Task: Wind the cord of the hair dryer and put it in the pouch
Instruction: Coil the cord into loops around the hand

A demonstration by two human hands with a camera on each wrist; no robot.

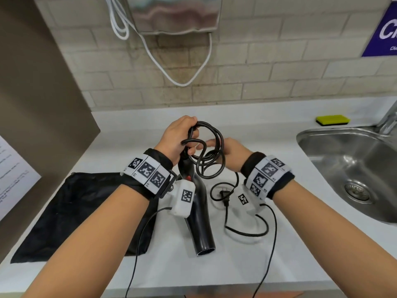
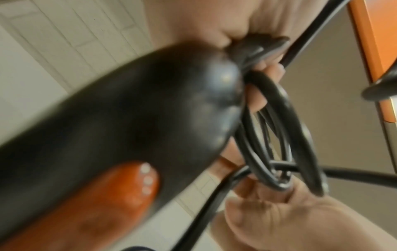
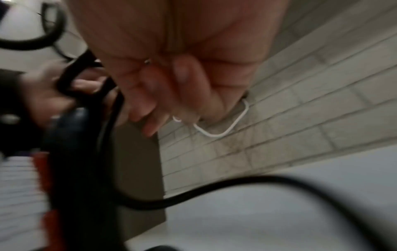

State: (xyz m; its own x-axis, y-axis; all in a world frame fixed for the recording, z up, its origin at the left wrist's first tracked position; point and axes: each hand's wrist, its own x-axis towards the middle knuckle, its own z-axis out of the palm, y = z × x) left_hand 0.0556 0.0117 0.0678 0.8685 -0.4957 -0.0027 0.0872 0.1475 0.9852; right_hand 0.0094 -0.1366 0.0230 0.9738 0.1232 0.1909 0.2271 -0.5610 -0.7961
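My left hand (image 1: 178, 138) grips the handle of the black hair dryer (image 1: 200, 222) together with several loops of its black cord (image 1: 209, 157), held above the white counter (image 1: 290, 254). The barrel points toward me. In the left wrist view the fingers (image 2: 255, 96) curl round the cord (image 2: 277, 90) at the end of the dryer's handle (image 2: 128, 110), which has an orange switch. My right hand (image 1: 229, 151) reaches into the loops with loose fingers (image 3: 150, 101); the cord (image 3: 214, 185) runs past them. The plug (image 1: 225, 197) and the cord's tail lie on the counter. The black pouch (image 1: 81, 207) lies flat at the left.
A steel sink (image 1: 343, 168) with a tap is at the right, and a yellow sponge (image 1: 333, 119) sits behind it. A white cable (image 1: 184, 82) hangs from a metal unit (image 1: 174, 14) on the tiled wall. A sheet of paper (image 1: 12, 175) hangs at the left.
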